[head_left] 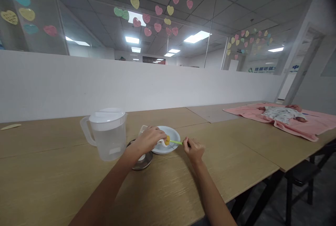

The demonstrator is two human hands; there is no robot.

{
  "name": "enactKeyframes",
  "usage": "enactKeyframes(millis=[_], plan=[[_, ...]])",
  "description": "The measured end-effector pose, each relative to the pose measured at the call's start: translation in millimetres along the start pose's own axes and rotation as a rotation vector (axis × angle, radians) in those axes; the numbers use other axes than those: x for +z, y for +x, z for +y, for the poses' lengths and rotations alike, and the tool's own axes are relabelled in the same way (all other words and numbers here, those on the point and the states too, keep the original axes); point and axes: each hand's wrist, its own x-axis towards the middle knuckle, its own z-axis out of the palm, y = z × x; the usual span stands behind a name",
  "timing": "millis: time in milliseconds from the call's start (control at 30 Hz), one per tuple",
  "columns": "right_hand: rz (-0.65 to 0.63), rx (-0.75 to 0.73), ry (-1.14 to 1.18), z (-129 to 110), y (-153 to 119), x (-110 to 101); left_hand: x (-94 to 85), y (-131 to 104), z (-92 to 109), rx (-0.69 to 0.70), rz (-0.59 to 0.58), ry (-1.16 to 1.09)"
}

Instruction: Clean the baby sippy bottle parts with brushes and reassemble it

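Note:
My left hand (150, 138) is wrapped round a clear bottle (143, 129), tilted on its side above a white bowl (173, 135). Most of the bottle is hidden behind my fingers. In my right hand (194, 149) is the thin green handle of a bottle brush (175, 142). Its yellow sponge head shows at the bottle's mouth, beside a white edge or cloth that I cannot make out. Under my left wrist sits a round metal dish (143, 164) with something white in it, partly covered by my arm.
A lidded clear pitcher (110, 142) of water stands left of the dish. At the far right a baby doll (283, 114) in patterned clothes lies on a pink towel (312, 129). A low white wall (157, 86) backs the wooden table (223, 159); a dark stool (300, 177) stands at right.

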Motion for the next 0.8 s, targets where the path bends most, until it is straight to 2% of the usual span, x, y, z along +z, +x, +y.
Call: enactKeyframes(millis=[133,267,367,433,500,567,633,700,800], plan=[[-0.011,0.063,0.017,-2.8,-3.4,2.2,-3.8,-0.5,4.6,-0.071,-0.026,-0.013],[-0.02,0.068,0.059,-10.3,-4.8,1.6,-3.5,-3.3,3.3,-0.158,0.012,-0.024],[-0.028,0.045,0.086,-14.3,3.0,-3.1,-8.7,-4.9,1.8,-0.197,0.018,-0.08],[0.012,0.073,0.089,-16.2,12.9,-8.3,-14.0,-5.8,1.5,-0.206,0.009,-0.149],[0.128,0.19,0.09,-19.7,23.8,-14.6,-18.4,-6.6,1.3,-0.211,0.045,-0.226],[0.265,0.406,0.151,-27.4,33.1,-20.9,-20.7,-7.1,1.4,-0.223,0.125,-0.293],[0.304,0.65,0.353,-40.0,40.1,-25.8,-21.7,-7.1,2.1,-0.242,0.211,-0.357],[0.191,0.839,0.68,-56.3,46.2,-28.5,-22.5,-6.8,3.4,-0.254,0.272,-0.432],[-0.122,0.963,1.167,-80.4,58.0,-28.4,-24.7,-6.5,6.5,-0.23,0.323,-0.528]])
